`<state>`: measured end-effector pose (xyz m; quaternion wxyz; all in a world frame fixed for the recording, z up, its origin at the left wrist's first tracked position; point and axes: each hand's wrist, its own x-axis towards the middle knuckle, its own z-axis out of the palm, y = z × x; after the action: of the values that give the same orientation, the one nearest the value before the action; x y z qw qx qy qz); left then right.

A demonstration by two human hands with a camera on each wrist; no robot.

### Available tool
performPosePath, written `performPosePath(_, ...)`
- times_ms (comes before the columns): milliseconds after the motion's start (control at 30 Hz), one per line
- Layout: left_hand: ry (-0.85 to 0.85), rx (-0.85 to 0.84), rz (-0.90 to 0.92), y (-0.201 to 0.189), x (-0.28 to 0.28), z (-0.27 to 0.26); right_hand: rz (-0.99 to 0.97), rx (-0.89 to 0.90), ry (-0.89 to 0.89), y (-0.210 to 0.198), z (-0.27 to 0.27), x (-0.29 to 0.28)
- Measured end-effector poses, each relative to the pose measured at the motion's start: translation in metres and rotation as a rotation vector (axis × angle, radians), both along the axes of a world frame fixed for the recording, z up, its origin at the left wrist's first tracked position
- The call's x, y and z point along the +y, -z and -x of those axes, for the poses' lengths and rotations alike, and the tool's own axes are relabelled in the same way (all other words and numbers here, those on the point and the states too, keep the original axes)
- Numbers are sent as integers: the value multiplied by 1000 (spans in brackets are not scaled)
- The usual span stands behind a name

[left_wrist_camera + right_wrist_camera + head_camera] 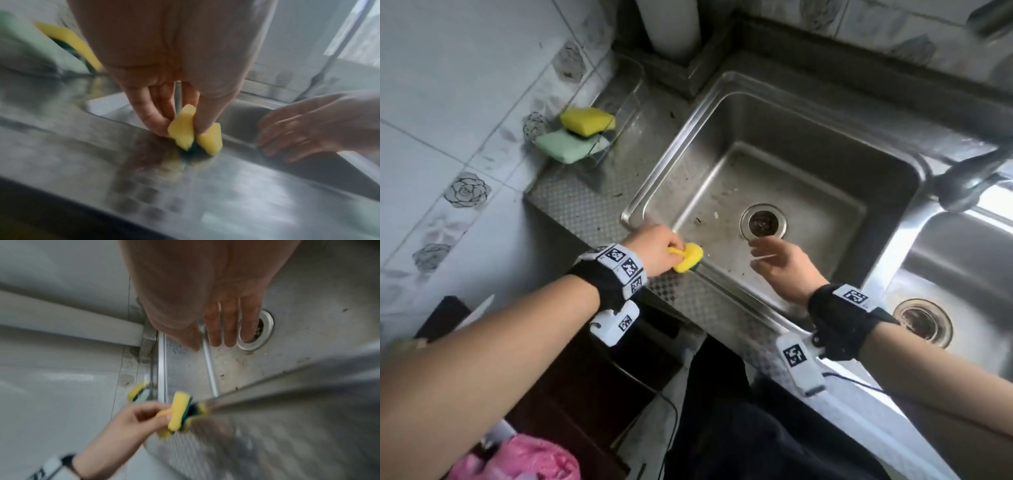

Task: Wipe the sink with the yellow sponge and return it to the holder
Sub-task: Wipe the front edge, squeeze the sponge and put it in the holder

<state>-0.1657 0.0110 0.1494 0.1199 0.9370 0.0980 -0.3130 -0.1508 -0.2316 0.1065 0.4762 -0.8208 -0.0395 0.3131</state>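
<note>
Beside a grimy stainless sink [674, 144], the left hand [654, 248] pinches the yellow sponge [688, 257], soft and squashed at its middle, against the near rim, right hand [782, 265] hovering slack-fingered by the drain [763, 221].

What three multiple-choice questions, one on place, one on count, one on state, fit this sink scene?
1. Where is the held sponge?
A. on the sink's near rim
B. over the drain
C. in the holder

2. How many sponges lie in the holder?
A. none
B. two
C. four

3. How is the right hand?
A. gripping a sponge
B. open, empty
C. on the faucet

Key: 1 A, the left hand presses it on the sink rim. 2 B, one yellow, one green. 3 B, fingers spread above the basin.
</note>
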Motion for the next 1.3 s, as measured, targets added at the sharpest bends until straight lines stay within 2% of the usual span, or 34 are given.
performPosePath(100,90,15,178,13,-75,27,60,-107,-197,-8,37,-15)
performPosePath(167,189,8,221,18,-126,44,168,-205,-307,-12,52,-37)
performPosePath(267,312,-9,252,22,-179,58,333,-222,-349,-20,63,-79)
performPosePath(400,392,-3,243,24,-224,59,401,-268,-368,-21,70,-118)
performPosePath(566,313,-152,287,29,-265,5,487,-410,-168,-7,20,-150)
performPosePath(633,307,-214,295,36,-280,-33,538,-477,-23,-4,-9,-158)
performPosePath(700,311,-247,301,37,-295,-63,563,-447,146,-1,-32,-167)
performPosePath(766,403,-226,234,30,-301,-73,580,-362,230,0,-41,-172)
performPosePath(833,569,-177,137,19,-294,-61,596,-261,140,-4,-29,-172)
performPosePath(900,647,-103,126,15,-278,-34,555,-151,6,-15,2,-163)
performPosePath(1066,623,113,218,33,-244,39,480,-92,-192,-26,78,-142)
performPosePath(1199,726,34,170,36,-231,57,490,-83,-192,-26,87,-130)
performPosePath(1299,702,18,107,33,-211,54,485,-88,-261,-23,79,-106)
